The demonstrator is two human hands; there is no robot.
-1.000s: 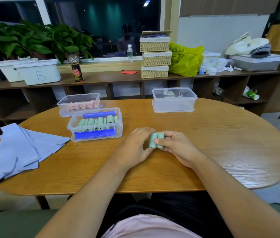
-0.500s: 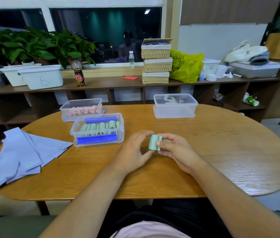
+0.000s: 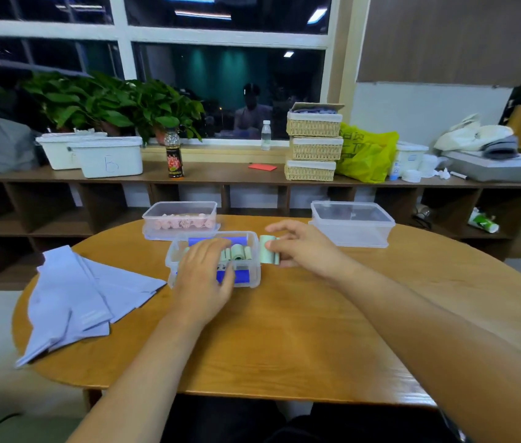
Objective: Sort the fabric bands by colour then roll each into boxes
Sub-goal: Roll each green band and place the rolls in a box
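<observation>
The right hand (image 3: pixel 303 247) pinched the pale green rolled fabric band (image 3: pixel 268 253), just right of the clear plastic box (image 3: pixel 252 279) of green rolls (image 3: pixel 240 252). The left hand (image 3: pixel 203 276) lay loose-fingered on those rolls, gripping nothing. Light and soft, the roll likely needed squeezing across its coil, lest it unwind.

An office-like workroom — cubby shelving (image 3: pixel 220 178) under a window (image 3: pixel 227 75); labelled bins (image 3: pixel 110 158); wicker baskets (image 3: pixel 315 146); potted plants (image 3: pixel 109 103).

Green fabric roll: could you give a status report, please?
Right hand pinches green fabric roll beside clear box. Left hand rests on rolls inside. Nothing blocking.
</observation>
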